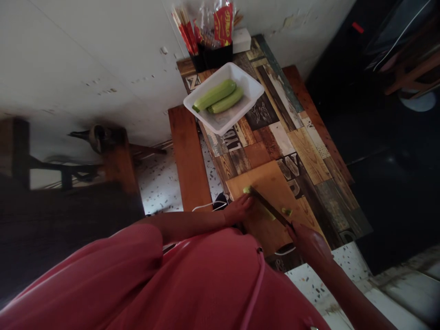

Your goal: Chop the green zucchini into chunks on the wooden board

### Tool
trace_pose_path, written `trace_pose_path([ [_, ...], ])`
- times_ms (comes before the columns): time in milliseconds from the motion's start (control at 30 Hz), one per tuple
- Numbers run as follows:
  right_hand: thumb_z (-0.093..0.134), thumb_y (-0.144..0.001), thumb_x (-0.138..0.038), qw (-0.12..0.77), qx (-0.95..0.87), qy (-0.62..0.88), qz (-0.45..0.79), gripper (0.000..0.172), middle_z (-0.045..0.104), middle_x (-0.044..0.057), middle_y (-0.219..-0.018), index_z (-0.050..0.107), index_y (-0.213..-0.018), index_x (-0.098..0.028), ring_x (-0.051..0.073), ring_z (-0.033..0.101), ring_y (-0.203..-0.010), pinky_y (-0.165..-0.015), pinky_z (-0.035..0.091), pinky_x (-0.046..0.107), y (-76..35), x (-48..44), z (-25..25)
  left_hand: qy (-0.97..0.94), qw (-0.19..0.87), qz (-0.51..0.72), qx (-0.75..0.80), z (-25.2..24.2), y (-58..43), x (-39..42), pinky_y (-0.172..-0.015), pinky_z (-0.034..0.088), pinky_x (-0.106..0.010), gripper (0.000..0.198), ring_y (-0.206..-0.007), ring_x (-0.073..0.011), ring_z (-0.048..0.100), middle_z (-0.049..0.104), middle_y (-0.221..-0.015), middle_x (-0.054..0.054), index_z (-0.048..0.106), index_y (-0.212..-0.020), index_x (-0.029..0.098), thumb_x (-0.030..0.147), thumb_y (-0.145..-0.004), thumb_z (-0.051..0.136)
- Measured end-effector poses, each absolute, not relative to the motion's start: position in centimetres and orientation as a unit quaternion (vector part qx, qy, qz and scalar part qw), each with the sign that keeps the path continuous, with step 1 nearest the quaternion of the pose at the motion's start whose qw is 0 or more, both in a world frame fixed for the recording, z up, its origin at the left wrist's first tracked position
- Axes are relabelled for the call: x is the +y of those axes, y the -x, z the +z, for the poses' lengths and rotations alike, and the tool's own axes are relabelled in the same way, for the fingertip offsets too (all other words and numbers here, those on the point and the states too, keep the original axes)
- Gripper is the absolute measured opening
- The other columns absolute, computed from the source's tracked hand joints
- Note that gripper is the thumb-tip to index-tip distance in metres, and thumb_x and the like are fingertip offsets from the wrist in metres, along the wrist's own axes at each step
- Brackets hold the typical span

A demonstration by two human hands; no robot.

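On the wooden cutting board (pixel 275 176) lies a green zucchini, mostly hidden; its pale green end (pixel 246 189) shows beside the knife tip. My left hand (pixel 240 208) is closed over it at the board's left edge, fingers bent close to the blade. My right hand (pixel 311 244) grips the handle of a dark-bladed knife (pixel 270 208), which slants across the board with its tip by my left fingers. A small green cut-off piece (pixel 286 211) rests to the right of the blade. Farther back, a white tray (pixel 255 89) holds two whole zucchini (pixel 216 94).
The patchwork-patterned table (pixel 256 156) meets the wall at its far end. There, a black holder (pixel 218 57) contains chopsticks (pixel 185 32) and red packets (pixel 223 23), beside a white box (pixel 241 40). Wooden benches (pixel 189 160) flank the table.
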State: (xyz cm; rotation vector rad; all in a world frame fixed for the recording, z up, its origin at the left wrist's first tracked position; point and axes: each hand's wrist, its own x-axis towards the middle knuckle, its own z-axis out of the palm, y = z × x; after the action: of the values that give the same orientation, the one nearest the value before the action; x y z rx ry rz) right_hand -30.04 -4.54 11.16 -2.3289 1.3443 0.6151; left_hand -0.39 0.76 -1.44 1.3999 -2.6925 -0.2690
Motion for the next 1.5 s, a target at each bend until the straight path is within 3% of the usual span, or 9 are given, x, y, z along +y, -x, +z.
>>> trace_pose_path([
  [600, 0.043, -0.108, -0.032, 0.195, 0.485, 0.821, 0.231, 0.029, 0.077, 0.007, -0.087, 0.068, -0.118, -0.023, 0.023, 0.075, -0.078, -0.061, 0.041, 0.03, 29.9, -4.9, 9.9, -0.463, 0.035, -0.116, -0.878, -1.2, 0.7, 0.8, -0.123, 0.045, -0.052, 0.054, -0.148, -0.0381, 0.048, 0.058, -0.148, -0.025, 0.054, -0.149, 0.002, 0.005, -0.095, 0.052],
  [733, 0.045, -0.108, -0.033, 0.188, 0.486, 0.823, 0.228, 0.026, 0.078, 0.007, -0.087, 0.069, -0.114, -0.023, 0.023, 0.076, -0.08, -0.06, 0.041, 0.028, 29.5, -4.9, 9.0, -0.467, 0.052, -0.103, -0.877, -1.4, 1.0, 0.7, -0.118, 0.051, -0.052, 0.048, -0.143, -0.0376, 0.054, 0.062, -0.142, -0.025, 0.058, -0.145, 0.002, 0.004, -0.098, 0.049],
  [1067, 0.042, -0.107, -0.03, 0.197, 0.493, 0.824, 0.198, 0.031, 0.078, 0.015, -0.093, 0.069, -0.106, -0.015, 0.025, 0.076, -0.079, -0.06, 0.045, 0.029, 28.0, -4.2, 4.2, -0.453, 0.056, -0.106, -0.883, -0.6, 0.7, 1.0, -0.118, 0.051, -0.054, 0.039, -0.136, -0.0364, 0.061, 0.064, -0.14, -0.025, 0.067, -0.134, 0.002, 0.007, -0.096, 0.058],
  [1333, 0.043, -0.106, -0.041, 0.195, 0.515, 0.827, 0.11, 0.035, 0.077, 0.012, -0.092, 0.069, -0.109, -0.017, 0.024, 0.074, -0.084, -0.067, 0.046, 0.03, 30.0, -7.6, 4.3, -0.428, 0.064, -0.024, -0.901, 0.1, 1.0, -3.6, -0.115, 0.048, -0.049, 0.032, -0.136, -0.0303, 0.06, 0.065, -0.142, -0.02, 0.069, -0.129, 0.011, 0.014, -0.103, 0.051],
  [1400, 0.04, -0.106, -0.043, 0.193, 0.526, 0.824, 0.087, 0.039, 0.076, 0.012, -0.09, 0.069, -0.106, -0.017, 0.025, 0.073, -0.084, -0.069, 0.047, 0.031, 30.7, -7.8, 4.9, -0.428, 0.028, -0.035, -0.903, 0.5, 1.2, -4.8, -0.111, 0.05, -0.049, 0.035, -0.131, -0.03, 0.062, 0.067, -0.138, -0.019, 0.067, -0.134, 0.013, 0.016, -0.103, 0.05],
  [1500, 0.037, -0.106, -0.049, 0.202, 0.553, 0.808, 0.03, 0.046, 0.073, 0.012, -0.08, 0.069, -0.1, -0.017, 0.025, 0.072, -0.077, -0.068, 0.046, 0.032, 32.2, -6.3, 6.3, -0.415, -0.047, -0.072, -0.906, 1.3, 1.3, -5.3, -0.092, 0.055, -0.041, 0.036, -0.112, -0.0278, 0.068, 0.072, -0.122, -0.016, 0.066, -0.136, 0.017, 0.02, -0.103, 0.051],
])
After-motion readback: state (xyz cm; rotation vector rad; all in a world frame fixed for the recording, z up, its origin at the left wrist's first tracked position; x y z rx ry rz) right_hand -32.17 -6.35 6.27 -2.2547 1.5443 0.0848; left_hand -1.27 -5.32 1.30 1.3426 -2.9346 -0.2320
